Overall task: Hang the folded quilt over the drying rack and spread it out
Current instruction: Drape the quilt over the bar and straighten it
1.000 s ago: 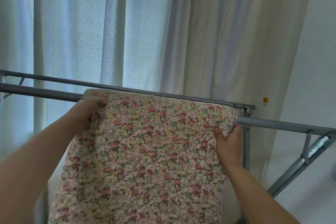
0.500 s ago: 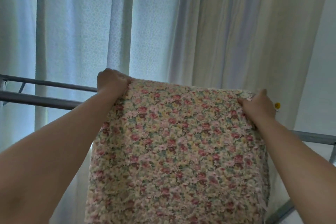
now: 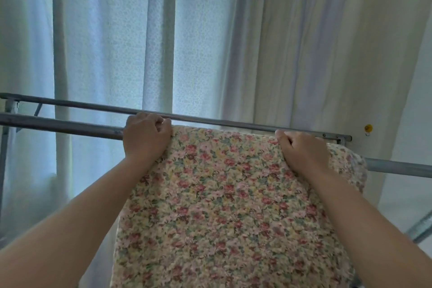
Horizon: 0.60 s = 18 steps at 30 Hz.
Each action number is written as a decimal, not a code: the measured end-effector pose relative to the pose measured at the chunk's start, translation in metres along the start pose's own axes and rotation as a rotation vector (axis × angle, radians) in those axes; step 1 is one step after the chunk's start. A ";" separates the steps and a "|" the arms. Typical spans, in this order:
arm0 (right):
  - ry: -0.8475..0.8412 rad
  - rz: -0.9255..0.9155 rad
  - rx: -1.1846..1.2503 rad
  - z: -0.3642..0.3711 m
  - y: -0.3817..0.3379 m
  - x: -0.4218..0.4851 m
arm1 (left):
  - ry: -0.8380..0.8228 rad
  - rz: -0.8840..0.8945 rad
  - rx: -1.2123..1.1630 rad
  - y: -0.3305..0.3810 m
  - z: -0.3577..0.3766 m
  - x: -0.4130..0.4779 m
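Note:
The folded quilt point(image 3: 224, 206), cream with small red and pink flowers, hangs down in front of me with its top edge lying on the near bar of the grey metal drying rack point(image 3: 58, 125). My left hand point(image 3: 146, 135) grips the quilt's top left corner at the bar. My right hand point(image 3: 302, 153) clutches the top edge a little in from the right corner. The rack's far bar runs just behind the quilt's top edge. The part of the near bar under the quilt is hidden.
Pale sheer curtains point(image 3: 112, 42) and a cream curtain point(image 3: 315, 42) hang close behind the rack. A white wall with a small yellow hook point(image 3: 368, 128) is at the right. The rack's bar continues to the right point(image 3: 402, 168), with a slanted brace below.
Both hands lifted the quilt above the rack bars, then brought its top edge down onto the near bar. My right hand has shifted inward along the top edge.

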State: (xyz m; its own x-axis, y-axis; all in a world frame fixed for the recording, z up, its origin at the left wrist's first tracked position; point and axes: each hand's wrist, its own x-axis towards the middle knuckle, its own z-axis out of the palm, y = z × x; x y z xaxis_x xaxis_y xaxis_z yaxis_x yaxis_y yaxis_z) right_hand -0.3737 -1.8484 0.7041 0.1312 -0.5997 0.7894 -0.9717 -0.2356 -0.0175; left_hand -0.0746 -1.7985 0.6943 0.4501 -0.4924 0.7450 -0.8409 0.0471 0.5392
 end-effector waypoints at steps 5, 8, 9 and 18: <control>0.126 -0.020 -0.003 0.011 0.004 -0.007 | 0.090 -0.045 -0.107 -0.003 0.003 -0.028; 0.151 -0.025 -0.002 0.013 0.005 -0.009 | 0.121 -0.147 -0.217 -0.002 0.000 -0.036; 0.157 -0.024 -0.007 0.013 0.005 -0.010 | 0.139 -0.176 -0.240 -0.003 -0.002 -0.038; 0.144 0.009 -0.041 0.013 0.002 -0.013 | -0.137 -0.524 -0.493 -0.029 -0.009 -0.057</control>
State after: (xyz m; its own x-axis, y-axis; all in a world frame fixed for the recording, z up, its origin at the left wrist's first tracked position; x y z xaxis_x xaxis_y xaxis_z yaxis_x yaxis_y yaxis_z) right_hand -0.3745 -1.8512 0.6856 0.0955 -0.4853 0.8691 -0.9803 -0.1976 -0.0026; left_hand -0.0733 -1.7639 0.6397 0.6877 -0.6602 0.3020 -0.2778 0.1451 0.9496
